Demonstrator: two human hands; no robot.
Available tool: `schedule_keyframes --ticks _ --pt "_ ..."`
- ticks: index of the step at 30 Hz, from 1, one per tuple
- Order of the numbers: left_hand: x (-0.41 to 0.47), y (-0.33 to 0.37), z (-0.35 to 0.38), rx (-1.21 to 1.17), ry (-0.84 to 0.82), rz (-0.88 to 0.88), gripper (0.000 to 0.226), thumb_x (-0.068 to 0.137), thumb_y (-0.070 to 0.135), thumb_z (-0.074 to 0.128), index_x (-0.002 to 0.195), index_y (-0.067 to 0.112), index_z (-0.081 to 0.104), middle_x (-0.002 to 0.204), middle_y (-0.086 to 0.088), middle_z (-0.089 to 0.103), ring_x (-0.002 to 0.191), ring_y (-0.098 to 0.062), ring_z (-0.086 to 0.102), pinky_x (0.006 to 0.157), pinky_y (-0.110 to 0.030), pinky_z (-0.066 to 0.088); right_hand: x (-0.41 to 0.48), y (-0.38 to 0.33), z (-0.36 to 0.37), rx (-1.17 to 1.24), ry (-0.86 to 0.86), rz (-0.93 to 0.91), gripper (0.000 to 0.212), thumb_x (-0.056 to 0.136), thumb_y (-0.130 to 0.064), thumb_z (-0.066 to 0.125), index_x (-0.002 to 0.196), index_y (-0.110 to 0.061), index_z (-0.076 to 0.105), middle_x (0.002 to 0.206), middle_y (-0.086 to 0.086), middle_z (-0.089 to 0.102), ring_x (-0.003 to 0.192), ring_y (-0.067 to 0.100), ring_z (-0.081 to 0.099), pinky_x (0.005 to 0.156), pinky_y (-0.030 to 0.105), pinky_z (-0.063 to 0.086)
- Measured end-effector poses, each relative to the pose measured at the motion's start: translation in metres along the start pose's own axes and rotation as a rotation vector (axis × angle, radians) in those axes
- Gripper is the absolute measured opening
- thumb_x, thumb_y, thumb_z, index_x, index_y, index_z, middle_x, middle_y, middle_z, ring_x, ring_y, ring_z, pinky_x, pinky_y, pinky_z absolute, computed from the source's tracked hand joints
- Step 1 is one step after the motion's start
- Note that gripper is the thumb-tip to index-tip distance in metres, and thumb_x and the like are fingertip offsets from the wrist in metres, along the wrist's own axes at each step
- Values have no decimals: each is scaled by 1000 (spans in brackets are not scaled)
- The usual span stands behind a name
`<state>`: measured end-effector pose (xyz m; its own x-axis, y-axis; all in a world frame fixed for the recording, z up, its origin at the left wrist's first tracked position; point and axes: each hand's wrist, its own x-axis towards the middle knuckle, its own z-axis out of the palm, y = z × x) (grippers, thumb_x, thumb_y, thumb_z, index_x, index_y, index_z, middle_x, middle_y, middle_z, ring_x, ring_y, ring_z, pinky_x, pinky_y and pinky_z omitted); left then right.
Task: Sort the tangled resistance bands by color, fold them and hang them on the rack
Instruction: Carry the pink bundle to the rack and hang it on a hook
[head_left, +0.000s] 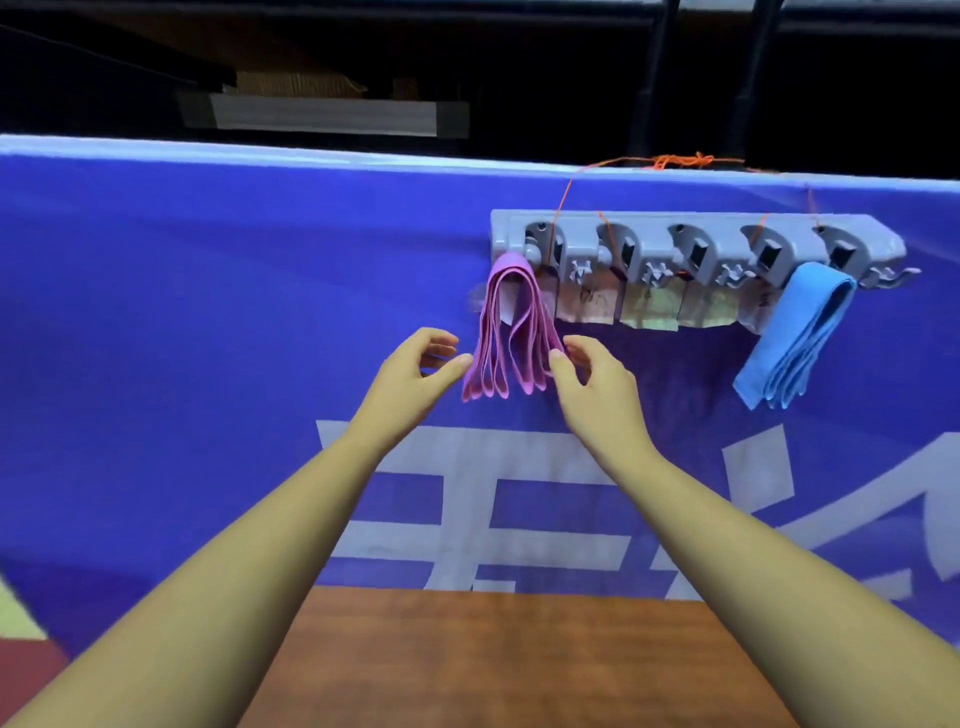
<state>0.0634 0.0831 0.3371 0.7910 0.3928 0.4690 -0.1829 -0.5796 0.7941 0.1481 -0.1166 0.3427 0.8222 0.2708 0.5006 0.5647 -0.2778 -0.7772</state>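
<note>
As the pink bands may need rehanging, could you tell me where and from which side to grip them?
Pinch the pink bands near the top, just under the leftmost hook of the grey rack, where the strands bunch; lower down they splay into separate loops. Come from the front, fingers either side, probably lifting up and off.

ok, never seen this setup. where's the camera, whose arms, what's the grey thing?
No robot here: one camera worn on a person's head looks forward and down at their bare arms. The left hand and right hand flank folded pink bands hanging from the leftmost hook of a grey rack, fingers loosely curled, gripping nothing. Folded blue bands hang at its right end. Orange string holds the rack against a blue banner; a wooden surface lies below.
</note>
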Motion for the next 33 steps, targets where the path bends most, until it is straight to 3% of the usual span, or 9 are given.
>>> schedule_keyframes --ticks 3,9,14,16,20,24,28,31,33 --pt "-33 -35 7 70 -25 -139 20 91 33 64 105 18 62 105 2 66 90 -7 60 70 -14 43 -34 38 6 -100 -118 110 47 96 -35 53 138 -13 50 139 0 54 129 16 48 104 26 36" --pt "-118 -98 39 233 -187 -337 17 90 26 64 101 13 65 99 -3 67 89 -18 62 67 -23 46 -120 116 30 -291 -350 274 49 95 -33 55 136 -7 50 140 10 52 130 24 47 107 32 34" --pt "-198 -146 76 264 -296 -473 11 88 20 66 96 12 64 79 4 61 64 0 52 55 -7 37 -207 165 50 -314 -508 344 42 93 -24 60 128 -2 56 131 15 59 125 27 52 103 26 33" --pt "-231 -164 89 277 -356 -510 10 87 18 67 95 12 64 75 6 58 64 -1 52 58 -6 37 -242 183 54 -325 -585 376 41 92 -23 61 127 -1 58 128 16 60 122 28 54 102 25 34" --pt "-292 -200 103 268 -499 -626 6 85 15 66 91 15 62 83 -3 64 77 -16 59 73 -24 43 -304 212 61 -350 -719 440 38 91 -22 61 124 -3 60 124 17 62 119 30 56 99 26 36" --pt "-343 -226 111 264 -629 -686 36 67 43 53 89 18 67 84 -3 68 80 -18 64 73 -24 45 -356 229 72 -363 -824 497 33 90 -21 59 119 -8 64 122 12 63 115 28 59 96 27 37" --pt "-382 -244 114 250 -697 -743 19 72 29 60 87 19 68 95 -7 71 86 -19 66 82 -27 51 -396 237 91 -347 -967 496 33 86 -17 59 116 -7 65 120 11 61 115 26 58 98 24 37" --pt "-410 -254 118 205 -738 -733 11 77 11 66 85 7 72 95 -5 71 82 -1 61 80 -11 45 -423 242 107 -359 -1075 499 38 87 -23 56 122 -13 63 124 8 58 123 24 52 103 27 37" --pt "-430 -264 123 185 -755 -720 20 75 10 64 91 2 75 105 -7 72 93 -4 62 87 -10 44 -435 244 115 -378 -1138 491 41 88 -29 54 128 -20 58 128 4 53 125 21 50 103 32 40"
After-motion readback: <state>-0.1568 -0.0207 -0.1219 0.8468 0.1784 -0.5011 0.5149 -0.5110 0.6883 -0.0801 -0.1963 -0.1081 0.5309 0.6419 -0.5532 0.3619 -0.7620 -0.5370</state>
